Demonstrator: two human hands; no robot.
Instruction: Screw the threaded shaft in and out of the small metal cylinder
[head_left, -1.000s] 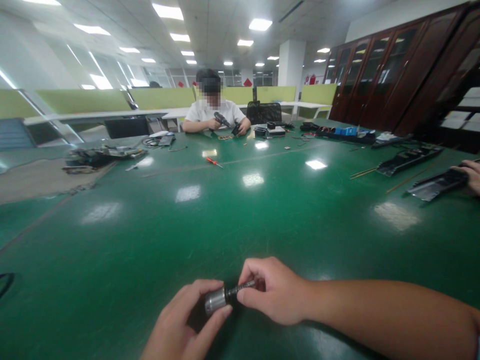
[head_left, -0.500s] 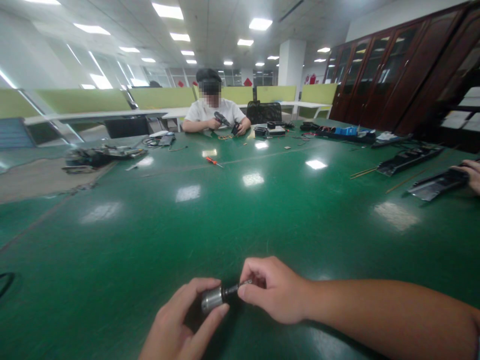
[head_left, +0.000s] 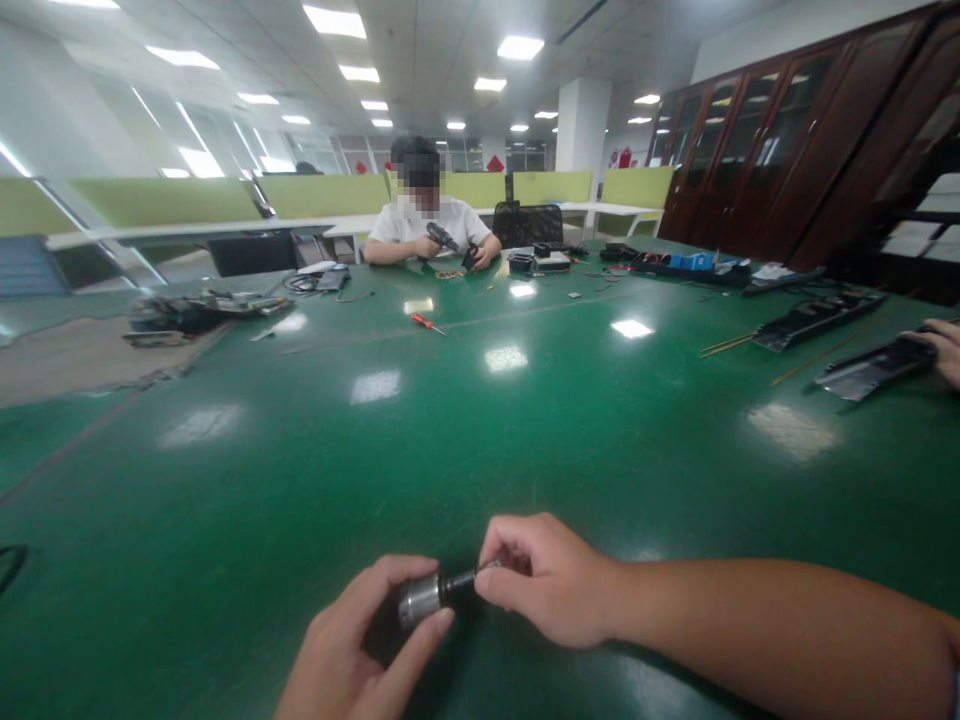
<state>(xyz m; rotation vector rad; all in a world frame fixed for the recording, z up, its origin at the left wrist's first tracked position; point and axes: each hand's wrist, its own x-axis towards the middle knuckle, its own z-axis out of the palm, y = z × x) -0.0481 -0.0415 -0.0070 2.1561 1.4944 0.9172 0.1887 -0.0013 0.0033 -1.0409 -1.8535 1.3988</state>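
At the near edge of the green table (head_left: 450, 430), my left hand (head_left: 352, 650) grips a small silver metal cylinder (head_left: 418, 598) between thumb and fingers. A thin dark shaft (head_left: 459, 581) sticks out of the cylinder's right end. My right hand (head_left: 544, 580) is closed in a pinch on the far end of that shaft, its forearm coming in from the right. Both hands hover just over the tabletop.
Across the table a person in a white shirt (head_left: 420, 225) holds a dark tool. A red-handled screwdriver (head_left: 426, 322) lies mid-table. Black parts (head_left: 814, 320) and another person's hand (head_left: 941, 350) are at the right edge. Cluttered parts (head_left: 202, 310) sit at the left.
My left hand has drawn the silver cylinder slightly left and down, so more of the dark shaft shows. My right hand has barely moved.
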